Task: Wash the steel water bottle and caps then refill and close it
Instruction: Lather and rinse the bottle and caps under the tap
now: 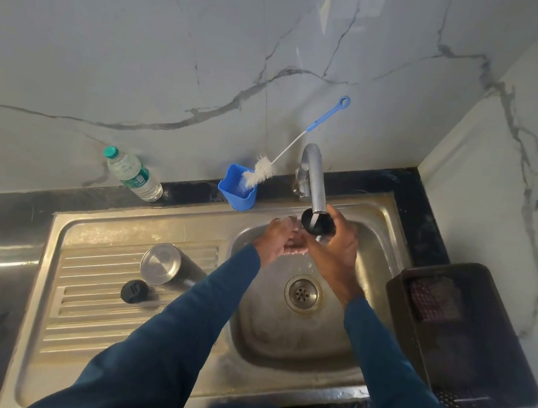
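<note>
The right hand (338,244) grips a black cap (318,223) right under the tap (314,179), its fingers curled round the cap's far and right edge; the cap's round face tilts up toward the spout and a thin stream of water falls onto it. The left hand (278,239) sits just left of and below the cap, over the sink (276,336); its fingers are loosely curled with wet tips close to the cap, and I cannot tell whether they touch it or hold anything.

The steel bottle (165,267) is well left of both hands, on the ribbed drainboard (91,300). It shows a flat round end toward the camera, and its long axis runs down and to the right, where the left sleeve hides its other end. A second black cap (134,291) lies on the drainboard just in front and left of the bottle, apart from it; a pale mark on its top is too small to read.

Against the wall stand a plastic bottle (133,174) with a green lid and a green label, its print unreadable, and a blue cup (238,189) holding a brush (288,151) whose blue handle leans up to the right. A dark crate (463,335) sits on the surface right of the sink.
</note>
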Motion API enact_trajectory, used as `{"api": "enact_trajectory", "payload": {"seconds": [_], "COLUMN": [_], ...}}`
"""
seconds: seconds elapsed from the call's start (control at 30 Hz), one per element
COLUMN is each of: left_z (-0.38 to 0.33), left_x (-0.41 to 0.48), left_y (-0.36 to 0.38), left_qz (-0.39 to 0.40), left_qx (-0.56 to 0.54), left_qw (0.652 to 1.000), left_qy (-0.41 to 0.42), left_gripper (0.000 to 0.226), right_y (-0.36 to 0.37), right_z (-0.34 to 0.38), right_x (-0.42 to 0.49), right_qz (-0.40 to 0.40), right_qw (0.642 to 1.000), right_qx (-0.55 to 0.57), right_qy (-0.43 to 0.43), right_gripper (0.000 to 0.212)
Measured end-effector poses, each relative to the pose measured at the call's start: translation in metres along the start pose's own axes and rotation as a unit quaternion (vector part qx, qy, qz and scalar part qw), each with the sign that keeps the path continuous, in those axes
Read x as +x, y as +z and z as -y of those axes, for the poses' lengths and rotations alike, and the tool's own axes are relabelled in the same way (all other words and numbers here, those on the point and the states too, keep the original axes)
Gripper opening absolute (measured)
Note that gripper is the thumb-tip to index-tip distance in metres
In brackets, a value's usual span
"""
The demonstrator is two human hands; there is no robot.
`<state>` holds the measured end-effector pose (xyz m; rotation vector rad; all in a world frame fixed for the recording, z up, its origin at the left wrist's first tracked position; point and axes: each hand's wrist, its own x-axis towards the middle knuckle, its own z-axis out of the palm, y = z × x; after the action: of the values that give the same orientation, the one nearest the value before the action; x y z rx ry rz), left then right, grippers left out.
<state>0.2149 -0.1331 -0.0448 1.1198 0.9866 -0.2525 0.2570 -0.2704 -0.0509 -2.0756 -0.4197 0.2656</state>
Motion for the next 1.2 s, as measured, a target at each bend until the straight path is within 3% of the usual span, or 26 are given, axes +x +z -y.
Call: {"api": "enact_trajectory", "payload": {"seconds": [0.2,0.47,0.53,0.57,0.6,0.67,0.73,0.87,1.03,1.2], "left_z": [0.005,0.001,0.000,-0.001,-0.001,-0.001,0.002,0.000,-0.012,-0.013], "left_x": [-0.003,-0.008,-0.009,-0.010,-0.009,-0.014,-0.015,-0.020,-0.030,-0.022], "left_y": [-0.009,0.000,0.004,0.007,0.010,0.017,0.021,0.019,0.019,0.014], "left_qz": [0.027,0.067,0.062,0.051,0.039,0.001,-0.030,-0.043,0.000,-0.041], "left_qx": [-0.057,-0.046,-0.060,-0.064,-0.057,0.006,0.074,0.214,0.207,0.257], "left_qw": [0.998,0.996,0.994,0.994,0.993,0.990,0.977,0.924,0.930,0.902], "left_qy": [0.002,0.045,0.066,0.079,0.097,0.140,0.197,0.315,0.304,0.345], "left_gripper": [0.037,0.044,0.045,0.044,0.040,0.030,0.023,0.024,0.031,0.039], "right_y": [0.001,-0.001,-0.002,-0.002,-0.001,-0.001,-0.004,-0.008,-0.004,-0.003], "right_z": [0.006,0.006,0.005,0.007,0.009,0.014,0.023,0.035,0.031,0.021], "right_x": [-0.005,-0.006,-0.006,-0.006,-0.005,-0.003,-0.006,-0.011,-0.002,0.001], "right_qz": [-0.039,-0.064,-0.035,0.010,0.059,0.104,0.126,0.163,0.176,0.169], "right_qw": [0.998,0.990,0.997,0.999,0.983,0.902,0.836,0.789,0.735,0.715], "right_qx": [-0.031,-0.053,-0.019,0.040,0.133,0.323,0.420,0.474,0.538,0.597], "right_qy": [-0.049,-0.111,-0.060,0.018,0.116,0.268,0.329,0.355,0.374,0.321], "right_gripper": [0.069,0.063,0.059,0.054,0.051,0.047,0.046,0.059,0.056,0.055]}}
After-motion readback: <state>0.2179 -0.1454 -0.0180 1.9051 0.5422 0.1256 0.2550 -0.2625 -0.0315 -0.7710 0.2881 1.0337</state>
